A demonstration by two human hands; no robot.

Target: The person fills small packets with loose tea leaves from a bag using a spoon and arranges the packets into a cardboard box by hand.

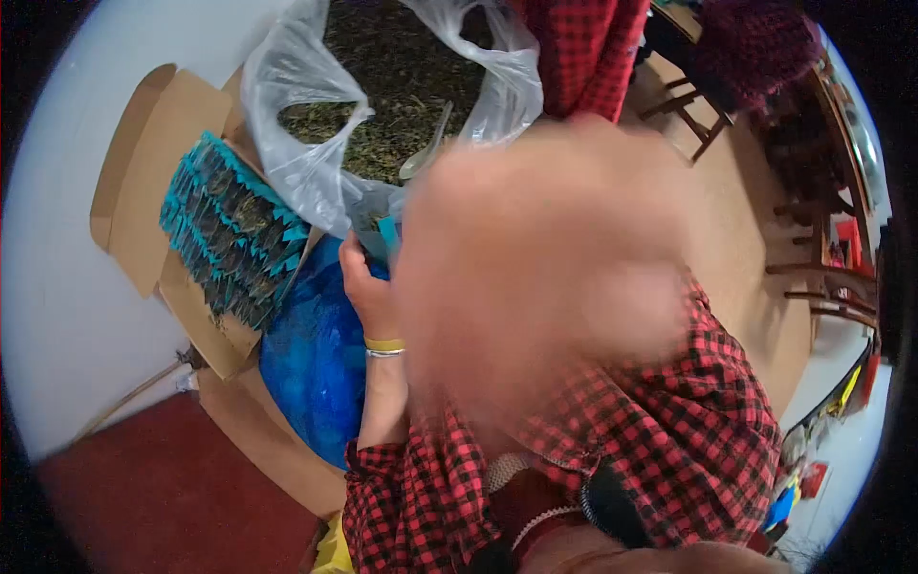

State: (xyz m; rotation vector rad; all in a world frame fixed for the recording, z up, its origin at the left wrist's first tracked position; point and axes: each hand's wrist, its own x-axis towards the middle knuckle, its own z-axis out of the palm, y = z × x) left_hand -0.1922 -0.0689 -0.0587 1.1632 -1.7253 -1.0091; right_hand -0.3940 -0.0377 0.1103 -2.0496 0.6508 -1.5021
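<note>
My left hand (367,284), with a yellow band and a bracelet at the wrist, is closed around a small packet (387,237) with a teal edge, partly hidden by my right hand. Very close to the camera, my right hand (550,263) is a large blur, and its fingers cannot be made out. Just beyond both hands stands a clear plastic bag (301,177) of dark dried leaves (382,72). A pale spoon (427,148) lies on the leaves. Left of my left hand, a cardboard box (143,201) holds several teal-edged packets (234,225) of similar leaves.
A blue plastic bag (316,354) sits below my left hand, beside the box. A dark red surface (172,478) is at lower left. Checked red cloth (583,57) hangs beyond the leaf bag. Wooden chairs (822,277) stand along the right side.
</note>
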